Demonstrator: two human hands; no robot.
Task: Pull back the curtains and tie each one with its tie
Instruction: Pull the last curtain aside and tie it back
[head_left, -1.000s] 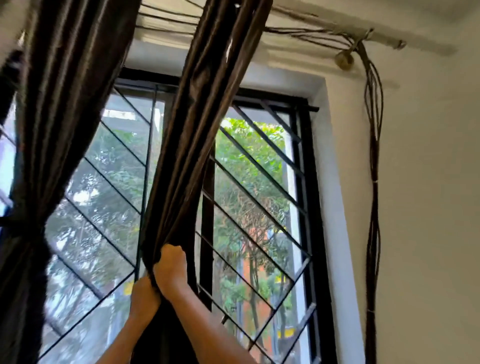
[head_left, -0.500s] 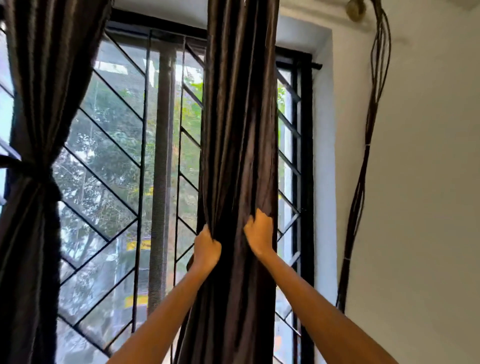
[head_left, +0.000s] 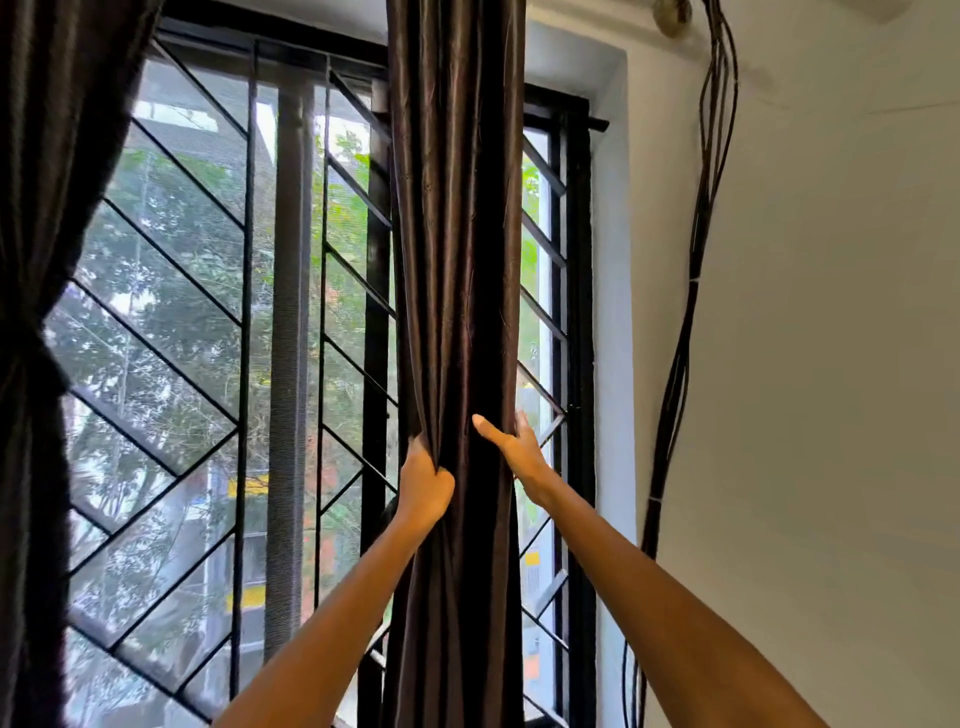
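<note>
Dark brown satin curtain (head_left: 457, 260), gathered into one narrow column before the window grille (head_left: 182, 322); we hold it with both hands.

Left hand (head_left: 426, 488): fingers curled tight round a fold at the column's left edge, cloth bunched above the knuckles.

Right hand (head_left: 514, 449): thumb stretched across the front of the cloth, fingers reaching round the right edge and partly hidden behind it; we judge it cupping the bundle, not clamping it.

Second curtain (head_left: 47, 208): well apart to the left of our fingers, already cinched at the waist by what looks like a tie (head_left: 36, 358).

Step in hand: bunching the right-hand curtain, tying not yet begun. No tie for it shows near our fingers.

Next move, as we judge it: keep the bundle pinched in one hand, free the other to find the tie and wrap it round.
</note>
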